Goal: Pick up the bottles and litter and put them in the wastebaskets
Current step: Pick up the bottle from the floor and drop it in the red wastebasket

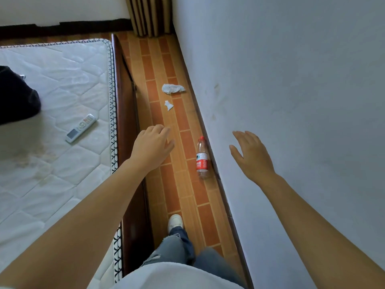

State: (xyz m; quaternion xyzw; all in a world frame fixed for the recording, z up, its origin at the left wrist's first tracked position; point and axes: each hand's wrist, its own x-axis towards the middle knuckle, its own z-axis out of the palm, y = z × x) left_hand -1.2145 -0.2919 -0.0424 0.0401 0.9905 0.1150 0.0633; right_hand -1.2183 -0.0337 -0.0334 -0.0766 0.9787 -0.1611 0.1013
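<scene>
A person stands in the narrow strip of floor [179, 188] between a bed and a wall, both bare arms stretched forward. The left hand [152, 144] is loosely open, fingers gently curled and pointing downward, holding nothing and touching nothing; it hangs above the floor just beside the wooden bed frame [125, 113]. The right hand [252, 153] is spread wide, palm down and fingers splayed, also empty, seen against the white wall [291, 80]; whether it touches the wall cannot be told.

Between the two hands, a clear plastic bottle [201, 157] with a red cap and red label lies on its side on the floor, right against the dark skirting at the foot of the wall, cap pointing away from the person. Beyond the bottle, farther along the floor, lies a small torn paper scrap [168, 105], and just past that a larger crumpled tissue [173, 88], both near the middle of the strip.

On the side of the bottle away from the wall, the bare quilted mattress [62, 163] carries a white remote control [81, 127] and a dark bundle of cloth [16, 97] at its far edge. Nearer the person than the bottle, a white shoe [175, 222] and frayed blue jeans show on the floor.
</scene>
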